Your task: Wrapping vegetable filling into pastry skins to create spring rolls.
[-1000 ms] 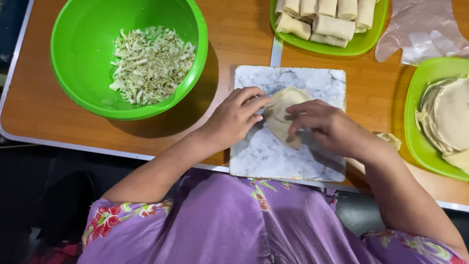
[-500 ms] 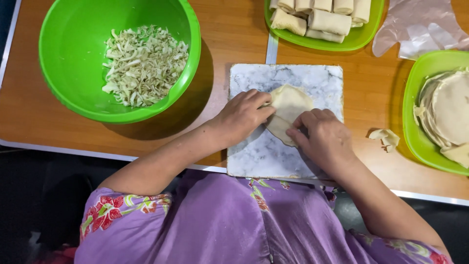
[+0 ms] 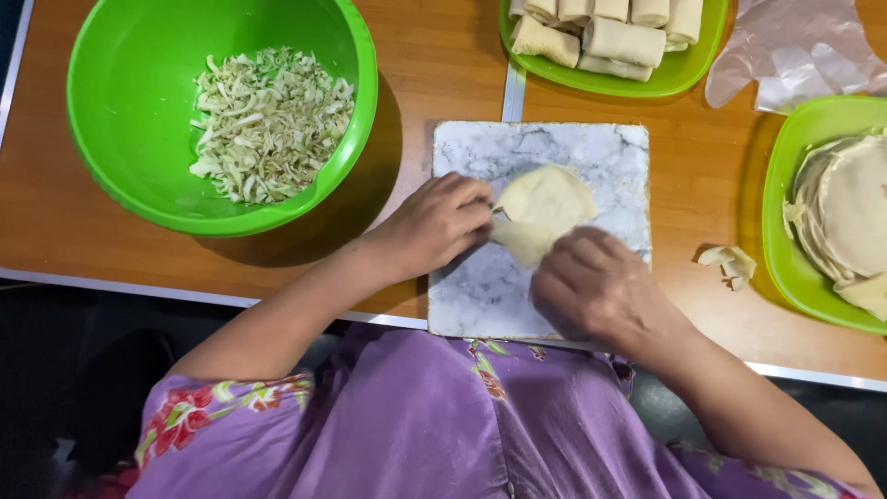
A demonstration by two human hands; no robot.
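Both hands (image 3: 439, 222) (image 3: 591, 282) hide the wrapper's (image 3: 545, 199) near edge.

On the marble board (image 3: 554, 148), the left hand (image 3: 434, 225) and right hand (image 3: 591, 282) pinch a pale wrapper (image 3: 545, 205). Left of the board sits a green bowl (image 3: 111, 139) of shredded cabbage (image 3: 270, 122); beyond it, rolls (image 3: 610, 28).

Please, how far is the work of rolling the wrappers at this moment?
Done: several finished rolls lie on the upper green plate. In hand: left hand and right hand fold one wrapper on the marble board. Left: a stack of wrappers and shredded filling in the green bowl.
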